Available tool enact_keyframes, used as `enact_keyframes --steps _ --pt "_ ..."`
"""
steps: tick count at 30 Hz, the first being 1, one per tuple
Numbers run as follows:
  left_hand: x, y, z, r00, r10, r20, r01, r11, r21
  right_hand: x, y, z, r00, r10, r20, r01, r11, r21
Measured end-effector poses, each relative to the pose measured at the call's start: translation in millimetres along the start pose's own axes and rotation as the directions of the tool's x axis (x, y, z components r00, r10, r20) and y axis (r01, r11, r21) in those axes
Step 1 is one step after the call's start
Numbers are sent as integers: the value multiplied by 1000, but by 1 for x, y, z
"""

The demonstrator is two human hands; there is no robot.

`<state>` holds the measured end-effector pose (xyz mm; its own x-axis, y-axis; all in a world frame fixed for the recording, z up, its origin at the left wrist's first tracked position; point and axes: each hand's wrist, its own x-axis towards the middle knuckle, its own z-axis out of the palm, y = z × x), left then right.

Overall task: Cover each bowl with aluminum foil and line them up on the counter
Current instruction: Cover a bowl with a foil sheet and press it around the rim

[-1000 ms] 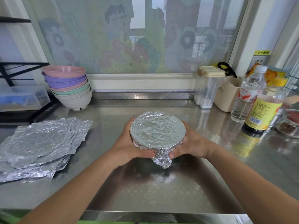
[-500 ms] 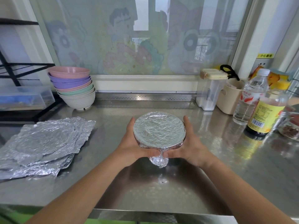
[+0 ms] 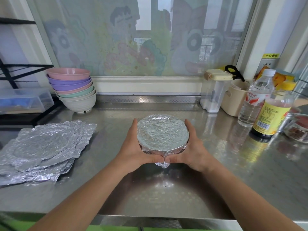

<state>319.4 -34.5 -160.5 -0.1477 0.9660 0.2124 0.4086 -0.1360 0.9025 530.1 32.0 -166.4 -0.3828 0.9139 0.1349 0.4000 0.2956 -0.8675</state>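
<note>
A bowl wrapped in crinkled aluminum foil (image 3: 162,133) sits at the middle of the steel counter (image 3: 233,172). My left hand (image 3: 133,147) grips its left side and my right hand (image 3: 194,147) grips its right side. Both thumbs meet at the front and pinch a bunched foil tail below the rim. A stack of several pastel bowls (image 3: 73,90) stands at the back left, uncovered. Several loose foil sheets (image 3: 41,145) lie piled on the left of the counter.
On the right stand a clear lidded container (image 3: 215,90), a beige tub (image 3: 235,100), a water bottle (image 3: 256,99), a dark sauce bottle (image 3: 271,115) and a small glass dish (image 3: 298,129). A window with cartoon film runs along the back. A black rack and plastic box (image 3: 21,100) sit far left.
My thumbs have come together at the front and the foil tail is pressed in smaller. The bowl sits a little farther back between my hands.
</note>
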Motion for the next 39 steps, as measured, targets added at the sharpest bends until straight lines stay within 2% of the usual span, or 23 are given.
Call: enact_keyframes --steps 4,8,11,12,13,15,16,17,20,24,28,30,34,39 --pt "5 -1 -1 996 82 15 -82 997 -9 -2 -2 -3 1000 -8 -26 7 999 -50" --pt "2 4 -5 997 74 26 -75 995 62 -5 -13 -6 999 -39 -15 36 988 -152" --pt "-7 10 -20 1000 17 5 -18 972 234 -13 -17 -28 973 -227 -31 212 943 -258" --pt "-12 16 -25 994 96 -48 -78 954 288 -14 -17 -35 939 -339 -65 312 914 -258" --pt "-17 22 -27 962 253 -105 -205 919 337 -15 -16 -41 875 -474 -100 434 859 -271" --pt "-24 37 -21 786 599 -151 -484 749 452 -14 -14 -44 750 -653 -103 595 735 -326" --pt "-25 41 -13 716 689 -111 -561 663 495 -12 -14 -42 725 -686 -65 631 699 -338" --pt "-25 44 -6 684 728 -48 -610 607 510 -11 -15 -41 718 -696 -27 648 682 -339" --pt "-22 39 5 697 714 70 -647 583 492 -9 -18 -39 695 -718 34 673 633 -384" --pt "-22 36 5 714 687 133 -647 574 503 -11 -25 -38 643 -761 91 691 525 -496" --pt "-22 41 1 717 674 179 -650 552 522 -14 -34 -30 611 -782 122 700 462 -545" --pt "-23 40 -5 728 656 199 -646 560 519 -15 -35 -28 611 -781 131 706 462 -536" --pt "-21 33 -29 768 601 221 -627 636 450 -12 -30 -35 628 -772 99 723 532 -440" --pt "-22 30 -35 769 606 203 -625 647 436 -11 -31 -32 609 -786 110 737 508 -446"
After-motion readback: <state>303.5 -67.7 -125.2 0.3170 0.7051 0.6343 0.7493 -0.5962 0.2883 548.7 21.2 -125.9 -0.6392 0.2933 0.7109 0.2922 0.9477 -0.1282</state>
